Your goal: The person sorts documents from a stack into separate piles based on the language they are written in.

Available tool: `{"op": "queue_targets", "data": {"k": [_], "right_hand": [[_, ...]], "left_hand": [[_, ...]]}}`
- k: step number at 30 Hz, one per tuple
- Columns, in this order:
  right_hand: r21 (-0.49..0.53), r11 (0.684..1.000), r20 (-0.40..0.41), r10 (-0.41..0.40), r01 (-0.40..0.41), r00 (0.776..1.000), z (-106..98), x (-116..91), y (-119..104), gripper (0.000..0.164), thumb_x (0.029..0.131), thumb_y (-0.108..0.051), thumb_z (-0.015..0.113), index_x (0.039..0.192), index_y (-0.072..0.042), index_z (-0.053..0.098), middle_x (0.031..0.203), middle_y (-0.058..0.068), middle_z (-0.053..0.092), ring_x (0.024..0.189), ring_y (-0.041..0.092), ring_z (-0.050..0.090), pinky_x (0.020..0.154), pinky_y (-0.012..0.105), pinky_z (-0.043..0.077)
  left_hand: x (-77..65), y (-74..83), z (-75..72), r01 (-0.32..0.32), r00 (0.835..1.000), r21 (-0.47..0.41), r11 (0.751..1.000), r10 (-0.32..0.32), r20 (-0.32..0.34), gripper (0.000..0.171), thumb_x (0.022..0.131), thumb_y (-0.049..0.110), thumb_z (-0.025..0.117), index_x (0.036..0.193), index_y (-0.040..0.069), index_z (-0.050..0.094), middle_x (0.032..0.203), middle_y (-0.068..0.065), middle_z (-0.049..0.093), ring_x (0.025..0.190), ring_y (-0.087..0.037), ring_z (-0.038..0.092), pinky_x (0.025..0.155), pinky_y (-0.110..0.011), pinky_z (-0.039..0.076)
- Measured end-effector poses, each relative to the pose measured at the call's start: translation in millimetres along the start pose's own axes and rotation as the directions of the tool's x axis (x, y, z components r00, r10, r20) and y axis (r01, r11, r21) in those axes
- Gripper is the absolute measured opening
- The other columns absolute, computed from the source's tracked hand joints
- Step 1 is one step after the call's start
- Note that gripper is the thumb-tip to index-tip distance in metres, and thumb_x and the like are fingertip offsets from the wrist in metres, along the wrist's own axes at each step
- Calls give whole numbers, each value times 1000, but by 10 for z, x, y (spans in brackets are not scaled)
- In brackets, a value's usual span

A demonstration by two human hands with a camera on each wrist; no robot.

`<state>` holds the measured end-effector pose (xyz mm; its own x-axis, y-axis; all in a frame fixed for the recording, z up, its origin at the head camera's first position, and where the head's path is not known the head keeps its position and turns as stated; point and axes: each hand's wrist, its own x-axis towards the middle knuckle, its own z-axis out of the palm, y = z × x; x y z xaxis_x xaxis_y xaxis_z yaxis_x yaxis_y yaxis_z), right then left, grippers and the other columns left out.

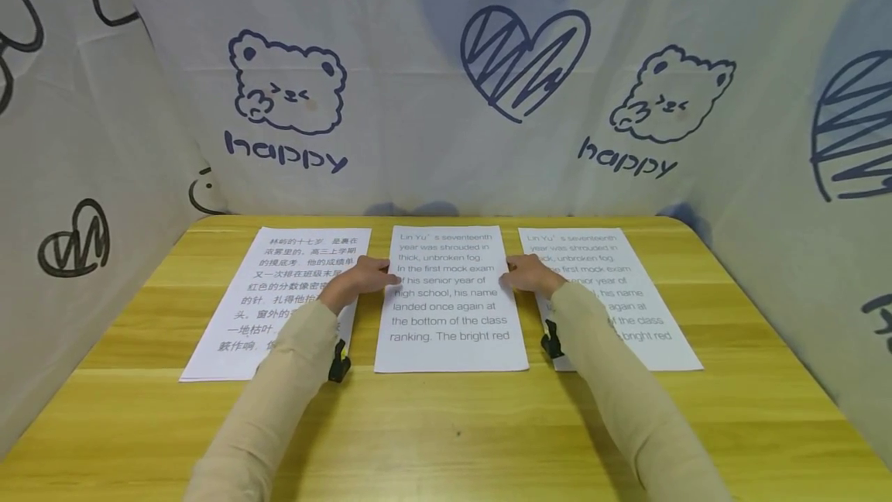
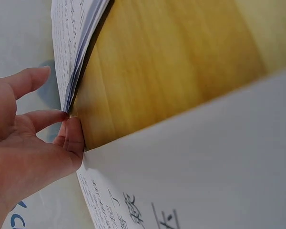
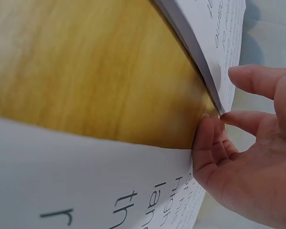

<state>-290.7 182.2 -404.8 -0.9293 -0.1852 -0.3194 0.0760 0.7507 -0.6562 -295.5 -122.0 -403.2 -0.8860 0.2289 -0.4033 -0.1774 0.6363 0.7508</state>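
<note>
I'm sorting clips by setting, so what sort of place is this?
Probably a makeshift, screened-off tabletop workspace, though nothing beyond it shows. The signs are a wood-grain table, patterned white cloth enclosing its back and sides, and printed pages laid out in a row.

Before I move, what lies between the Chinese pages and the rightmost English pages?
The head view shows the middle English pages, strips of tabletop either side, and the left hand and right hand at their side edges.
</note>
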Motion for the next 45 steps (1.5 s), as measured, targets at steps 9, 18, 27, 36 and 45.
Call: {"op": "queue_targets", "data": {"k": [9,18,27,36,45], "right_hand": [[-44,999,11,-11,12,1000,40,-5,-46,60,93,-16,53,146,6,34,144,31,31,134,38,28,111,45,23],[37,999,-19,21,-20,1000,29,-21,-92,68,95,-17,53,150,5,19,157,21,15,144,33,12,116,43,12],[54,999,-180,7,2,984,43,0,-85,54,95,-13,52,146,0,38,147,22,39,130,36,40,106,42,33],[195,980,-209,-5,47,978,31,-2,-98,60,92,-1,54,148,-1,34,107,22,62,85,26,64,77,32,54],[330,944,-171,31,28,985,-122,-45,-101,62,92,-3,58,149,-1,33,116,24,62,89,25,66,81,35,54]], "left_hand": [[13,-26,-6,4,1000,17,1000,-4,-4,69,97,22,54,153,3,18,157,-26,-1,144,-38,1,115,-47,7],[-45,91,2,-25,998,139,990,18,56,74,97,26,52,153,2,11,156,-28,-3,144,-38,-1,115,-48,7],[-22,245,91,-31,988,204,979,61,-144,55,97,20,53,146,-1,39,151,-26,30,137,-47,18,112,-53,18],[32,184,100,-131,960,-96,987,102,-259,62,89,-5,53,146,-8,30,120,-28,53,104,-35,54,91,-41,47],[12,104,22,-97,952,-207,974,30,-304,48,94,-1,54,140,-7,43,123,-26,56,108,-34,58,93,-39,48]]}}
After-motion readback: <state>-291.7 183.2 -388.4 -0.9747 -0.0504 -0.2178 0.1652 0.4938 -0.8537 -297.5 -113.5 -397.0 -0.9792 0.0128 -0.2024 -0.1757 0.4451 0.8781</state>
